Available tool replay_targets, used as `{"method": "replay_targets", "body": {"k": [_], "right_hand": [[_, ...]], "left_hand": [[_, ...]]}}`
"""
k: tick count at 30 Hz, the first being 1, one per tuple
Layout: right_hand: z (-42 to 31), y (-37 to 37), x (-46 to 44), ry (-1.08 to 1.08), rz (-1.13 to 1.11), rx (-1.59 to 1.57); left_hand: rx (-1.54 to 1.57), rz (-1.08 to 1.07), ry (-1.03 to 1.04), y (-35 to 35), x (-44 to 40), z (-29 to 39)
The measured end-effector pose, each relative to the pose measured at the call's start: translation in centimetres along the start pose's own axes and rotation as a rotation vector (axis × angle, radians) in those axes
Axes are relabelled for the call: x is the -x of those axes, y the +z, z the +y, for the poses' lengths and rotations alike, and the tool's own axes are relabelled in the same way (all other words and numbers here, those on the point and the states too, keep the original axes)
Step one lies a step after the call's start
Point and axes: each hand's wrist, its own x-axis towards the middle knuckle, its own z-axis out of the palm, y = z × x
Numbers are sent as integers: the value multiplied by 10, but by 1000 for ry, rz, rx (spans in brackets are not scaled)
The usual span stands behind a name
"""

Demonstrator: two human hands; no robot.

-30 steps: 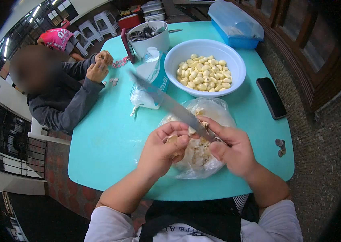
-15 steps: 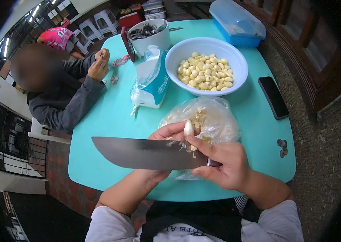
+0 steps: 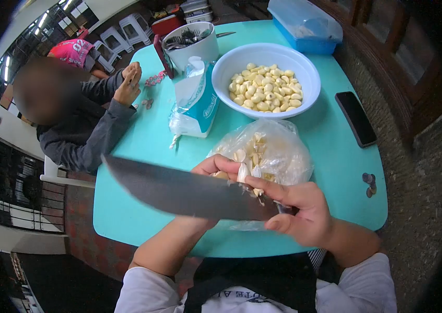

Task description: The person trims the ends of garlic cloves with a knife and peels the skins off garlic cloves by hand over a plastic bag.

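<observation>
Two hands [image 3: 216, 166] [image 3: 304, 214] hold a knife [image 3: 187, 194] and a garlic clove [image 3: 243, 173].

Your left hand [image 3: 213, 167] mostly hidden behind broad grey steel knife blade [image 3: 184, 190]. Blade motion-blurred, softest toward tip. Dark knife handle [image 3: 287, 209] largely covered by your right hand [image 3: 305, 215]. Small white garlic clove [image 3: 243, 171] partly hidden in your grip. Crumpled clear plastic bag [image 3: 287, 148] partly covered by your hands; you cannot make out its lower contents. Anything in dark-sleeved co-worker's hands [image 3: 127, 87] too small to tell. Your white cloth sleeves [image 3: 148, 292] cut off by lower edge.
</observation>
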Motion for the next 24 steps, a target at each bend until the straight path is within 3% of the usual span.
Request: {"method": "replay_targets", "body": {"k": [3, 5, 17, 24], "right_hand": [[-6, -1, -1, 251, -7, -328], [-15, -19, 1, 567, -133, -661], [-12, -26, -7, 791, -91, -839], [-5, -24, -5, 720, -46, -798]], "left_hand": [[-60, -37, -1, -2, 0, 2], [-34, -87, 2, -5, -1, -2], [-272, -56, 147, -8, -7, 3], [-316, -87, 34, -9, -10, 10]]}}
